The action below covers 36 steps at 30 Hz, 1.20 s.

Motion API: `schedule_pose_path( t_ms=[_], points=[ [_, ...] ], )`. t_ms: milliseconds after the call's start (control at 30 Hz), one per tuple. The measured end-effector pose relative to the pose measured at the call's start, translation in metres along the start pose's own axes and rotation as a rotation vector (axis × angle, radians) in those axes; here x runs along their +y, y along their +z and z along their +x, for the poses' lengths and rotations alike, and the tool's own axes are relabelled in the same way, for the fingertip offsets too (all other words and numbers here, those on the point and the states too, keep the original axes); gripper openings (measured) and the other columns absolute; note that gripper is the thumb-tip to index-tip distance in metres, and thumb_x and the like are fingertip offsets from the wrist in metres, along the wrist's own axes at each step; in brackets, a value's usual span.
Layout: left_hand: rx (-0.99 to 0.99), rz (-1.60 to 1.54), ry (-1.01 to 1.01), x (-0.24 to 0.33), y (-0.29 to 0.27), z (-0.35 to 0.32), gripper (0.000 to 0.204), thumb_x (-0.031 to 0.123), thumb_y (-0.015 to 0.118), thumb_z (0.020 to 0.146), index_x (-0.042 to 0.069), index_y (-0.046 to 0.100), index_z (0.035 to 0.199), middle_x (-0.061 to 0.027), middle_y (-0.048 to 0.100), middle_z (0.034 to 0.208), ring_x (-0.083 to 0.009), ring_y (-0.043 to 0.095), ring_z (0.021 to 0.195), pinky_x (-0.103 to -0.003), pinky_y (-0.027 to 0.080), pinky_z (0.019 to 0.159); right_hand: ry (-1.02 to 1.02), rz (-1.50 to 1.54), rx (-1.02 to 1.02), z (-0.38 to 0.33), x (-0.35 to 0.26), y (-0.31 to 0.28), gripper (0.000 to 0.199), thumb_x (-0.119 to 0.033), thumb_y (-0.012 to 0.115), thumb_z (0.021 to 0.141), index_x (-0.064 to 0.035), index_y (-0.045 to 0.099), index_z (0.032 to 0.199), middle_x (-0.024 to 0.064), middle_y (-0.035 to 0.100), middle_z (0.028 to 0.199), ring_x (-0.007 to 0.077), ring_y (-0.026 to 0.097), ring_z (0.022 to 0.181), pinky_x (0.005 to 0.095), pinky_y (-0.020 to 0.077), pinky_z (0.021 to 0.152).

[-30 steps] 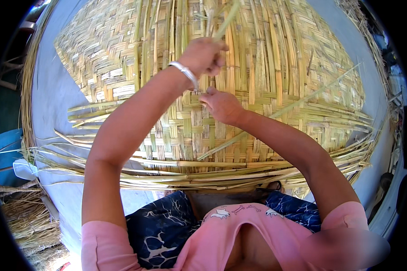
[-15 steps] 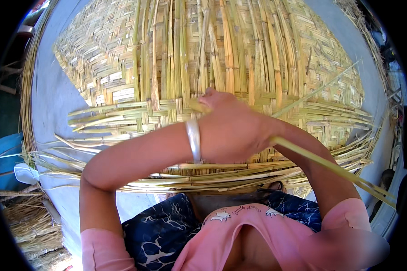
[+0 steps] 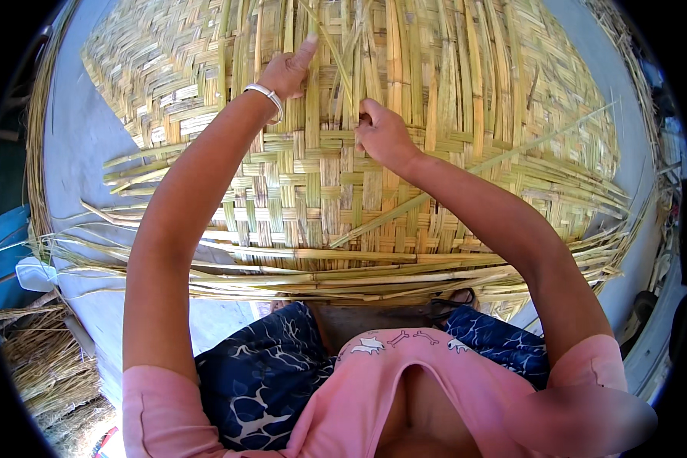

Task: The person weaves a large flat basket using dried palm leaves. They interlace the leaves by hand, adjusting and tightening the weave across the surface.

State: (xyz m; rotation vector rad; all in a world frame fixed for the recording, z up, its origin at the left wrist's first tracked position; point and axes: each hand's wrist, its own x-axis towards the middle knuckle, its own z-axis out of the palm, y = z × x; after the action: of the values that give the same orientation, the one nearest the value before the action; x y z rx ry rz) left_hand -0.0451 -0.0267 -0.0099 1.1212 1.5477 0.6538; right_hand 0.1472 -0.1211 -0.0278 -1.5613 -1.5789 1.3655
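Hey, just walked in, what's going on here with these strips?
A person in a pink top has both hands over a woven mat. The right hand appears to pinch the near end of a slanting strip. The left hand is farther out, over the lengthwise strips; whether it grips any is unclear. A diagonal strip crosses the mat's right side, and long strips lie along its near edge.

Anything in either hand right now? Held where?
Right hand: seems to pinch a thin slanting strip near its lower visible end. Left hand: thumb out over the long strips; whether it grips anything cannot be told.
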Motion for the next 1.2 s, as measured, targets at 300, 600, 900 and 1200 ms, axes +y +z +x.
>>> schedule_pose_path(
  t_ms=[300, 600, 900, 1200],
  points=[
    [-0.272, 0.034, -0.184, 0.005, -0.006, 0.003, 0.053, 0.036, 0.069, 0.08, 0.0, 0.055, 0.115, -0.0093, 0.063, 0.074, -0.0165, 0.061, 0.06, -0.025, 0.052, 0.052, -0.371, -0.388, -0.076, -0.021, -0.012, -0.011, 0.016, -0.013, 0.053, 0.086, -0.0097, 0.059, 0.1, 0.0118, 0.053, 0.092, 0.0321, 0.057, 0.08, 0.0406, 0.0477, 0.07],
    [-0.379, -0.305, -0.24, -0.007, 0.004, 0.001, 0.079, 0.07, 0.052, 0.076, 0.0, 0.056, 0.111, -0.0116, 0.061, 0.086, -0.0176, 0.06, 0.066, -0.034, 0.055, 0.07, -0.543, -0.489, -0.017, -0.03, -0.013, -0.012, 0.013, -0.013, 0.056, 0.084, -0.0112, 0.059, 0.096, 0.0099, 0.051, 0.084, 0.0298, 0.058, 0.072, 0.039, 0.0486, 0.061],
    [-0.335, -0.061, -0.174, -0.001, 0.012, 0.0, 0.045, 0.028, 0.078, 0.071, -0.001, 0.056, 0.097, -0.0097, 0.06, 0.075, -0.0186, 0.061, 0.06, -0.031, 0.053, 0.052, -0.518, -0.359, 0.099, -0.037, -0.011, -0.008, 0.011, -0.008, 0.055, 0.083, -0.0064, 0.057, 0.094, 0.0113, 0.053, 0.084, 0.0322, 0.056, 0.071, 0.0378, 0.0468, 0.06],
    [-0.361, -0.404, -0.192, -0.022, 0.005, -0.003, 0.046, 0.021, 0.075, 0.075, -0.002, 0.056, 0.11, -0.011, 0.064, 0.099, -0.02, 0.062, 0.086, -0.034, 0.05, 0.077, -0.198, 0.129, 0.181, -0.029, 0.0, 0.009, 0.009, -0.006, 0.053, 0.086, -0.0009, 0.052, 0.092, 0.0138, 0.054, 0.08, 0.0238, 0.057, 0.062, 0.0347, 0.0486, 0.057]
  ],
)
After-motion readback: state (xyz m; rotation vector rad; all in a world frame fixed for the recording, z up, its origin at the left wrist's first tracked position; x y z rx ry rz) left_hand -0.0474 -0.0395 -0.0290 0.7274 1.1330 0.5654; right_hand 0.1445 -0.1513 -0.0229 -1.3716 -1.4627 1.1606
